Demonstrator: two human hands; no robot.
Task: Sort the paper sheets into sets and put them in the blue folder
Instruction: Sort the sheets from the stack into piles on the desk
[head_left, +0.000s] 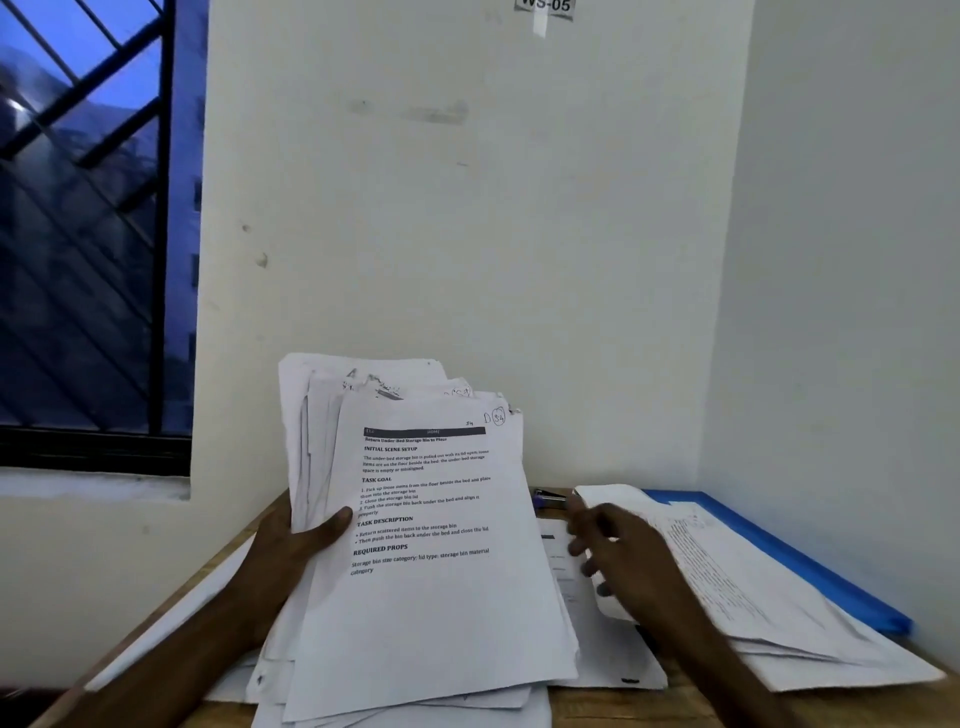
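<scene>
My left hand (298, 545) grips a thick stack of printed paper sheets (426, 530) by its left edge, thumb on the top page, and holds it tilted up over the table. My right hand (618, 551) hovers to the right of the stack with relaxed fingers above flat sheets (576, 597); it looks blurred and holds nothing. A second pile of sheets (737, 587) lies at the right, on top of the blue folder (779, 551), whose far edge shows along the right wall.
The wooden table (649, 706) stands in a corner between white walls. A small dark stapler (550, 500) lies near the back edge. More loose sheets (171, 629) lie on the table's left side. A barred window (93, 234) is at the left.
</scene>
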